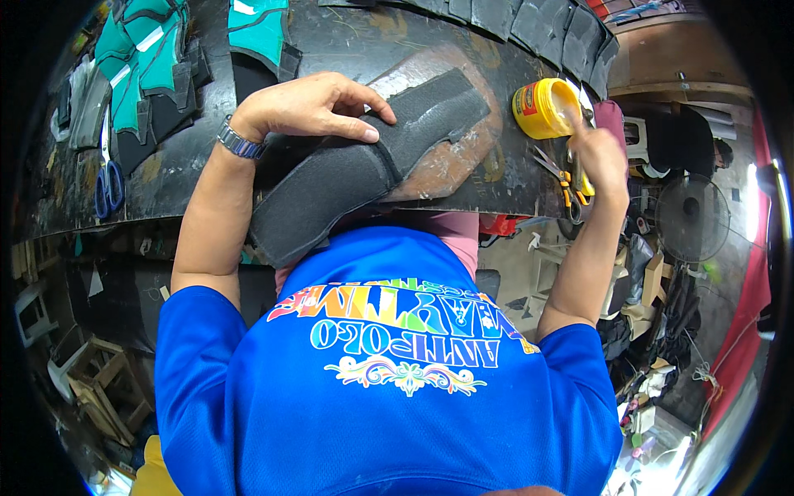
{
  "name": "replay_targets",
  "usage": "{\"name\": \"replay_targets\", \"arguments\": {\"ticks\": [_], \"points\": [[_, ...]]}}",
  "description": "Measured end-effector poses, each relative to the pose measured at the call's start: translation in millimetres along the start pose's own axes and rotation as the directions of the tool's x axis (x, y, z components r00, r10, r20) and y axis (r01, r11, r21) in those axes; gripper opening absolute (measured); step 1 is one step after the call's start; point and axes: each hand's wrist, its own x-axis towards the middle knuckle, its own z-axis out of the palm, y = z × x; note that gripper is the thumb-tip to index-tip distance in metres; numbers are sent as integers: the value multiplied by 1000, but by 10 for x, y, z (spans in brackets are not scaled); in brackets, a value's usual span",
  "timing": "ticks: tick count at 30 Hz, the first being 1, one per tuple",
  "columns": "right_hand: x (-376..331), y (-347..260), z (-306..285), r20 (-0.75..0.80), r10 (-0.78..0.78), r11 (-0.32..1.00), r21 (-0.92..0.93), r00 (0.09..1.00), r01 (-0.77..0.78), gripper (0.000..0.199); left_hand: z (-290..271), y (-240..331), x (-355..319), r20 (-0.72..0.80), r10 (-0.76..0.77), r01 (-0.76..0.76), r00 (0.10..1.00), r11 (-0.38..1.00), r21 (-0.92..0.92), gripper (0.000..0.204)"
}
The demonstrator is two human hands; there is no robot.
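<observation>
A long black padded fabric piece [310,194] lies slantwise across a worn brown board [430,175], its near end hanging over the table edge toward my lap. My left hand [331,107], with a metal watch at the wrist, grips the piece near its middle seam between thumb and fingers. On the right, my right hand [601,161] is closed beside the mouth of a yellow tub [539,109], which is tilted and has pale stuff inside. What those fingers hold is blurred and cannot be made out. Scissors with orange-and-black handles [567,188] lie just left of that hand.
Teal-and-black cut pieces [136,62] and blue-handled scissors [109,186] lie on the left of the dark table [339,43]. A row of black panels [533,26] lines its far edge. Beyond the right end are a standing fan [693,217] and a person in dark clothing [685,136].
</observation>
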Motion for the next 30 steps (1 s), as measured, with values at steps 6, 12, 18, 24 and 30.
{"name": "replay_targets", "arguments": {"ticks": [6,12,18,24,30], "points": [[-365,-611,443,-244,-563,310,823,790,475,59,37,-6,12,-42,57,-56,997,998,21,41],[-222,-1160,905,-346,-545,755,192,763,627,66,34,-25,-10,-54,99,-100,994,995,-13,40],[-134,-1184,887,-373,-594,760,32,713,650,72,42,-3,-7,-67,104,-103,992,995,18,41],[-295,-1198,823,-290,-732,642,7,616,766,68,32,-26,2,-20,26,-26,999,1000,-13,41],[-467,-1292,767,-290,-775,511,238,562,826,57,53,-12,18,-49,128,-128,991,992,-12,43]]}}
